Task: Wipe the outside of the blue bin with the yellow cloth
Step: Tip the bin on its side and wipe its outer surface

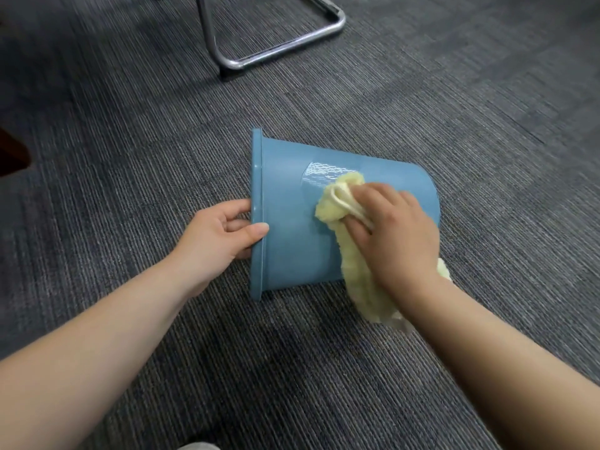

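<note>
The blue bin (292, 222) lies on its side on the grey carpet, its rim to the left and its base to the right. My left hand (217, 233) grips the rim, thumb on the outer wall and fingers curled inside the opening. My right hand (394, 227) holds the bunched yellow cloth (354, 267) and presses it against the bin's upper side wall. The cloth's loose end trails down past the bin's lower edge onto the carpet, under my right wrist.
A chrome tubular chair base (282, 48) stands on the carpet behind the bin. A dark brown object (13, 151) shows at the left edge. Grey striped carpet (324, 368) surrounds the bin.
</note>
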